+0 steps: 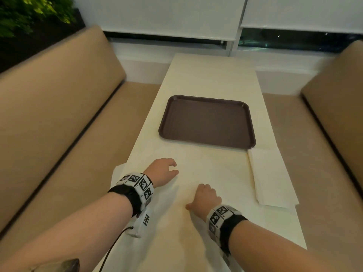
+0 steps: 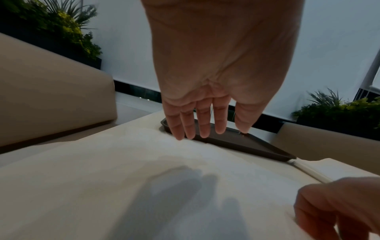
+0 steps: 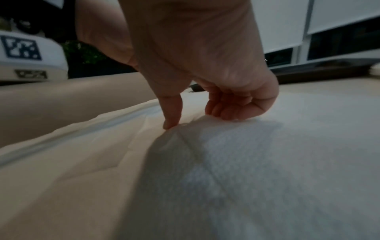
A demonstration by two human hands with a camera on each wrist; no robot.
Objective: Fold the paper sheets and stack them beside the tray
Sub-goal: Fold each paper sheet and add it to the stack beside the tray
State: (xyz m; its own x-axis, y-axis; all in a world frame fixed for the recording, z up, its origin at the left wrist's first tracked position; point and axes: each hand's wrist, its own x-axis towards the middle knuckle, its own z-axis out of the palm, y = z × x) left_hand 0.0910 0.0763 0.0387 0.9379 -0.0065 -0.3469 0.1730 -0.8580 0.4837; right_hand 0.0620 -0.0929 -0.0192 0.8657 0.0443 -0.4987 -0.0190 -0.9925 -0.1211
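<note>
A large white paper sheet [image 1: 208, 167] lies spread on the near part of the table, just in front of a dark brown tray [image 1: 206, 122]. My left hand [image 1: 167, 169] hovers over the sheet's left part with relaxed, nearly straight fingers [image 2: 203, 123], holding nothing. My right hand [image 1: 204, 197] sits on the sheet's middle. Its thumb tip [image 3: 170, 125] and curled fingers [image 3: 226, 113] press the paper [image 3: 267, 162] beside a crease, with a small ridge raised between them. A stack of folded sheets [image 1: 273, 177] lies at the tray's near right corner.
Tan padded benches [image 1: 59, 114] flank the narrow white table [image 1: 212, 75] on both sides. A window with white blinds [image 1: 167, 16] stands behind, with plants [image 1: 29, 14] at the far left. The folded stack overhangs the table's right edge. A black cable [image 1: 117, 240] hangs from my left wrist.
</note>
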